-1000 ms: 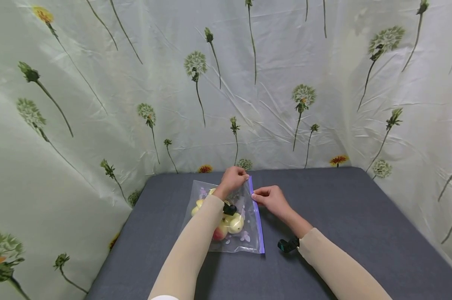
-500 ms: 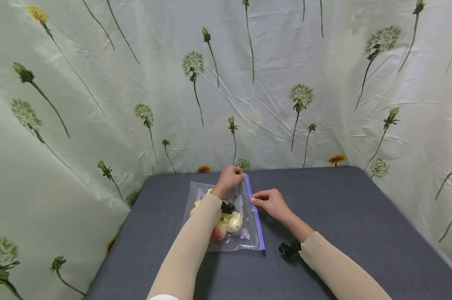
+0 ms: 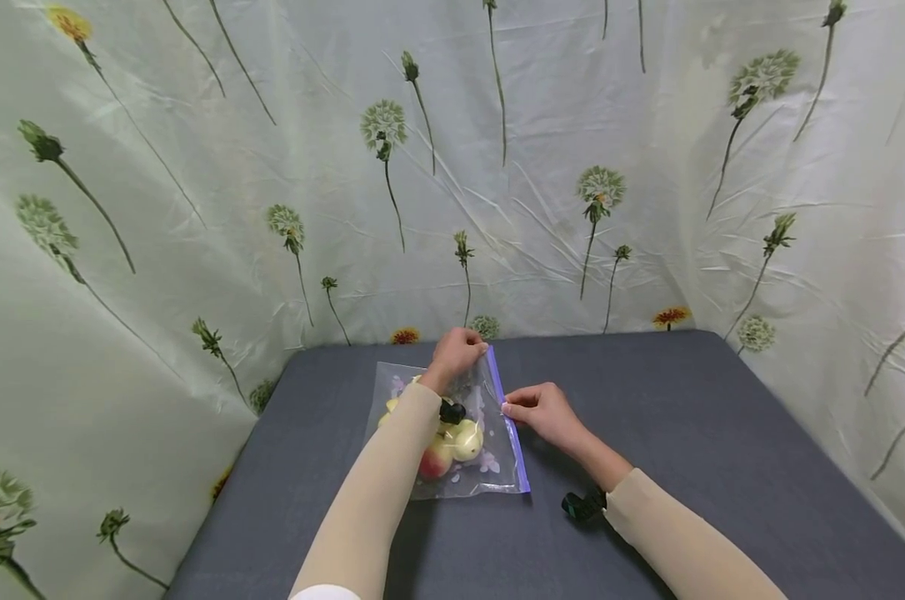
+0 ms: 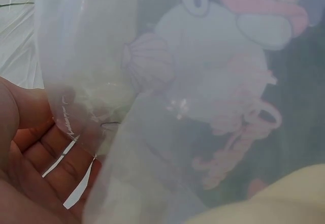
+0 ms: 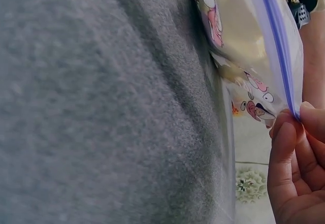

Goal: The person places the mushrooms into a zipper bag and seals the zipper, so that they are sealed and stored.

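A clear zip bag with pink printed figures and a purple zip strip lies on the table, the strip toward the right. Inside are several pale yellow fruits and a red-and-yellow peach-like fruit; my left forearm covers some of them. My left hand pinches the far corner of the bag by the strip's end. Around the middle of the strip, my right hand pinches it between thumb and index finger, as the right wrist view also shows. In the left wrist view the bag's film hides much.
The dark grey table extends around the bag on both sides. A white curtain with dandelion print hangs behind and to the left and right. A small black wrist camera sits by my right cuff.
My right hand has slid a little along the purple strip toward the near end. My left hand stays at the far corner, and the view has shifted slightly.
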Demonstrator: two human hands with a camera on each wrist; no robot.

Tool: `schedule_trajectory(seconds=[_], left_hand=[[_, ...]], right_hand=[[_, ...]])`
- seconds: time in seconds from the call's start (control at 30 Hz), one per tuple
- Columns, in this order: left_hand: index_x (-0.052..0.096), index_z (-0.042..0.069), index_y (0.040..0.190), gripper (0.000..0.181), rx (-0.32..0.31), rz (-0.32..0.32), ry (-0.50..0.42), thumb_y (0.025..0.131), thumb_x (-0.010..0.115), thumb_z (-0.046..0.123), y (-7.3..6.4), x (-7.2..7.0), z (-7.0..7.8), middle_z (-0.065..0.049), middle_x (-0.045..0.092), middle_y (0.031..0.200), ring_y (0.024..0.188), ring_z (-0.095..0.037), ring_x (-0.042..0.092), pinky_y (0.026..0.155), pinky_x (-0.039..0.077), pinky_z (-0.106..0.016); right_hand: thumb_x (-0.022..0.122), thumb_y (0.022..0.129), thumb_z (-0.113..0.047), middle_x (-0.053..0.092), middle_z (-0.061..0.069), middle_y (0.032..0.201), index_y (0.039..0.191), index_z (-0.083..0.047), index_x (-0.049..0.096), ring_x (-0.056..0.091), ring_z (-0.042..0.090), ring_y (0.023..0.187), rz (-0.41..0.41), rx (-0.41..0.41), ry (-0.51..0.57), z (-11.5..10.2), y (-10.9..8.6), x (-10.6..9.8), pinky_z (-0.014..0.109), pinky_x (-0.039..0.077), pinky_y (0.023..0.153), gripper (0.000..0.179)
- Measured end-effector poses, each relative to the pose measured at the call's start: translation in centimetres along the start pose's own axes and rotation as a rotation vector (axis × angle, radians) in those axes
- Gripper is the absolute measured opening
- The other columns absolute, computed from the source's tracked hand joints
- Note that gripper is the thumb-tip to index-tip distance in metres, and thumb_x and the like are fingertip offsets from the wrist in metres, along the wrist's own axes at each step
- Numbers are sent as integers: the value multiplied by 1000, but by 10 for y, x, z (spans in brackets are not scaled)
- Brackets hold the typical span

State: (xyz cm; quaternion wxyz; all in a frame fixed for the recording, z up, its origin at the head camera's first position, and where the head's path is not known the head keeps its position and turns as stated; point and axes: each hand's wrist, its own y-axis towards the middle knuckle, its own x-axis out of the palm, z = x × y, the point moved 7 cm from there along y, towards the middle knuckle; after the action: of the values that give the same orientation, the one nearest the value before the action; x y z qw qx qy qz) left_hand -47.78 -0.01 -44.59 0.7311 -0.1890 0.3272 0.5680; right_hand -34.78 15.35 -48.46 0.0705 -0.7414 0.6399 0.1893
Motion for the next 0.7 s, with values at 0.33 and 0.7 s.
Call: schedule_trajectory(seconds=[0.33, 0.7], left_hand=[[71, 14, 77, 25, -2, 18, 16, 99, 67, 26, 5, 0, -4, -1, 59, 72, 63, -18, 49, 59, 40, -33], [71, 13, 83, 22, 9, 35, 24, 100, 66, 26, 4, 2, -5, -2, 60, 75, 66, -18, 51, 61, 41, -33]], right_hand=[[77, 92, -19, 75, 5, 95, 104, -6, 79, 70, 16, 78, -5, -7, -49, 2, -14, 1, 34, 58, 69, 18], [78, 91, -18, 74, 4, 90, 101, -5, 79, 68, 16, 74, -7, 0, -54, 6, -27, 3, 31, 57, 65, 16]])
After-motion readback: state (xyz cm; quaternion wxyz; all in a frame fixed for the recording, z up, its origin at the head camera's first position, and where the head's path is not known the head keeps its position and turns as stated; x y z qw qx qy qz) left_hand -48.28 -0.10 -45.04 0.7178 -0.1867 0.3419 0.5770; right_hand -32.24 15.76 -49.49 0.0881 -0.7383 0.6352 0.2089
